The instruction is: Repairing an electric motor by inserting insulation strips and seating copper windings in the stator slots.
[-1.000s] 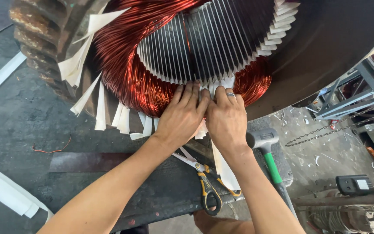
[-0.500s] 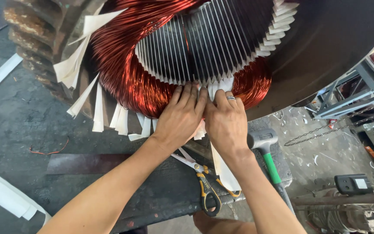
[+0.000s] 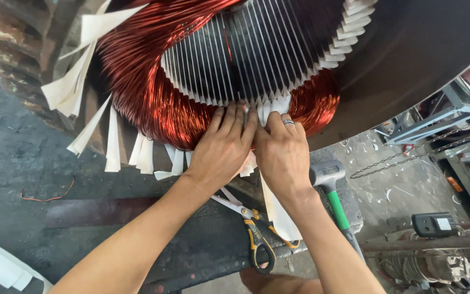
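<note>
Both your hands are pressed side by side against the lower inner edge of the large round stator core with its dark slotted bore (image 3: 257, 49). Your left hand (image 3: 225, 146) lies flat on the glossy red-copper wire winding (image 3: 159, 98), fingers straight and close together, tips at the slot mouths. Your right hand (image 3: 282, 149), a ring on one finger, sits just beside it, touching it — fingers bunched together and bent onto the white paper slot insulation strips (image 3: 278, 104) at the bottom of the bore; whether they pinch a strip, you cannot tell from here.

More white paper strips (image 3: 91, 133) stick out of the winding to the left, fanned and hanging loose.

Below your wrists, on the dark worn metal bench (image 3: 110, 228): yellow-and-black-handled scissors (image 3: 254, 231), blades under your left forearm, and a mallet with grey head and green handle (image 3: 330, 188) just right of your right wrist.
</note>
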